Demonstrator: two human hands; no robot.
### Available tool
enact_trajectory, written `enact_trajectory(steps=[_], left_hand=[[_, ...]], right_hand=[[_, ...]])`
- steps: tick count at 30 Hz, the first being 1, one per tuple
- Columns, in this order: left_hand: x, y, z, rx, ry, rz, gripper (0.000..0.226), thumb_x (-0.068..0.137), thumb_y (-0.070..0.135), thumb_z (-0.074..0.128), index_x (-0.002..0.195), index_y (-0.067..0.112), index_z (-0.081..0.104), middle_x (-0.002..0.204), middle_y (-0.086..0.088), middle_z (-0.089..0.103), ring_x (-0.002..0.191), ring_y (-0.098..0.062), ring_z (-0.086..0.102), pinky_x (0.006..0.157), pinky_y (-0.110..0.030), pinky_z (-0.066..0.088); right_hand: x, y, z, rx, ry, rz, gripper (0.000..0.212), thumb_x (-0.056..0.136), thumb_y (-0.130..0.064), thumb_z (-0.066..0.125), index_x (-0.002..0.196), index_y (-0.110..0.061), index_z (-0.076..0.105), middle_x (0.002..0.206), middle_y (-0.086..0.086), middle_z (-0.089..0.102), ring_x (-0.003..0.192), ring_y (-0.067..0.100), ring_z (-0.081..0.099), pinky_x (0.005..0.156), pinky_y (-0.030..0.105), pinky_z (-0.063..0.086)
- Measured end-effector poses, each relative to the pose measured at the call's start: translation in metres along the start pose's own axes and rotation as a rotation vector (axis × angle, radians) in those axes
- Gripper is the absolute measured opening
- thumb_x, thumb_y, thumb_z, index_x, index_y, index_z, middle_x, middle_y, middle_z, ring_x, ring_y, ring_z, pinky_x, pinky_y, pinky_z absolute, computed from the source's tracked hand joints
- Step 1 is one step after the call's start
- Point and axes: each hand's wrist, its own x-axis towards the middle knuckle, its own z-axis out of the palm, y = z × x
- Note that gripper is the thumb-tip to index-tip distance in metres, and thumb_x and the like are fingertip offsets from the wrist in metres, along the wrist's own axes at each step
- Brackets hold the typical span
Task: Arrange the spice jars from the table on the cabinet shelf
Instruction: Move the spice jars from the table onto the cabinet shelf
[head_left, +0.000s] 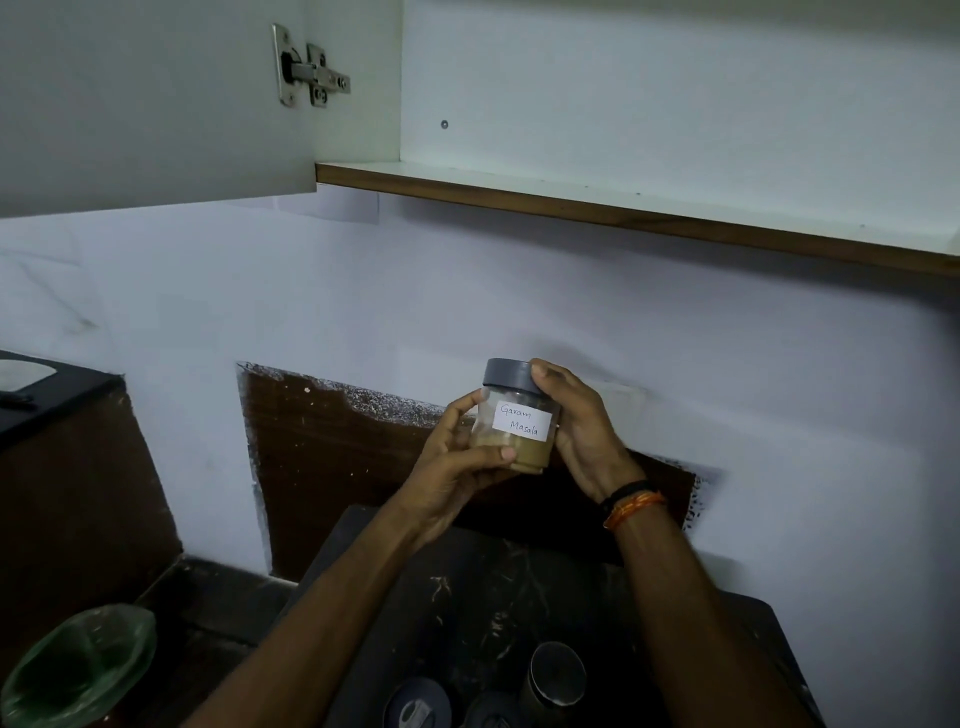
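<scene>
A clear spice jar (514, 421) with a grey lid and a white label reading "Garam Masala" is held up in front of the wall, below the cabinet shelf (623, 208). My left hand (457, 452) grips its lower left side and base. My right hand (582, 426) holds its right side, thumb on the lid. Brownish powder fills the jar's bottom. The white shelf with a wooden front edge is bare. Three more grey-lidded jars (553, 673) stand on the dark table (467, 597) at the bottom, between my forearms.
An open white cabinet door (156, 104) with a metal hinge (311, 67) hangs at the upper left. A bin lined with a green bag (78, 670) sits at the lower left. A dark counter (52, 395) is on the left.
</scene>
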Motion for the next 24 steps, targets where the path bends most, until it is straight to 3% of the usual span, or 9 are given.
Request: enact_trajectory(steps=[2,7,10,14,18,21,24], left_hand=[[0.004,0.013,0.001,0.147,-0.056,0.001,0.092,0.066,-0.001,0.084,0.141,0.037,0.046,0.124,-0.02,0.067,0.114,-0.036,0.065,0.087,-0.044,0.057],[0.017,0.049,0.006,0.395,-0.128,-0.012,0.107,0.067,0.004,0.087,0.143,0.058,0.034,0.136,-0.016,0.057,0.122,-0.032,0.061,0.099,-0.049,0.054],[0.027,0.071,0.013,0.452,-0.155,0.002,0.104,0.068,0.012,0.088,0.143,0.059,0.033,0.138,-0.01,0.054,0.123,-0.027,0.059,0.094,-0.046,0.057],[0.041,0.103,0.025,0.57,-0.184,0.098,0.105,0.069,0.018,0.087,0.144,0.06,0.028,0.134,-0.006,0.06,0.12,-0.022,0.062,0.099,-0.046,0.055],[0.05,0.133,0.037,0.687,-0.202,0.21,0.109,0.066,0.024,0.09,0.144,0.062,0.024,0.133,-0.004,0.058,0.114,-0.018,0.065,0.093,-0.036,0.057],[0.058,0.159,0.043,0.656,-0.246,0.248,0.098,0.072,0.023,0.087,0.145,0.057,0.031,0.132,-0.009,0.059,0.113,-0.021,0.066,0.087,-0.038,0.059],[0.067,0.187,0.051,0.589,-0.271,0.212,0.07,0.082,0.032,0.079,0.141,0.046,0.044,0.129,-0.013,0.065,0.116,-0.033,0.065,0.091,-0.048,0.057]], right_hand=[[-0.001,-0.008,0.0,-0.058,0.005,-0.021,0.054,0.081,-0.051,0.069,0.12,-0.014,0.067,0.124,0.012,0.066,0.119,0.034,0.06,0.102,0.051,0.049],[-0.002,-0.034,0.003,-0.144,-0.005,-0.063,0.053,0.083,-0.052,0.061,0.122,-0.016,0.065,0.121,0.006,0.067,0.114,0.028,0.062,0.09,0.038,0.053],[0.002,-0.054,0.006,-0.166,-0.022,-0.104,0.055,0.082,-0.052,0.059,0.124,-0.015,0.064,0.122,0.006,0.067,0.113,0.026,0.062,0.082,0.029,0.053],[0.012,-0.088,0.01,-0.186,-0.048,-0.17,0.053,0.082,-0.05,0.062,0.122,-0.015,0.066,0.122,0.008,0.066,0.111,0.025,0.063,0.08,0.028,0.052],[0.022,-0.118,0.016,-0.189,-0.098,-0.249,0.044,0.088,-0.047,0.062,0.117,-0.014,0.069,0.116,0.009,0.069,0.101,0.02,0.065,0.076,0.027,0.053],[0.032,-0.139,0.021,-0.161,-0.13,-0.285,0.042,0.093,-0.044,0.062,0.12,-0.012,0.068,0.12,0.013,0.069,0.107,0.03,0.065,0.084,0.038,0.053],[0.04,-0.158,0.026,-0.134,-0.146,-0.308,0.045,0.092,-0.046,0.062,0.121,-0.013,0.068,0.121,0.013,0.069,0.108,0.029,0.066,0.086,0.04,0.055]])
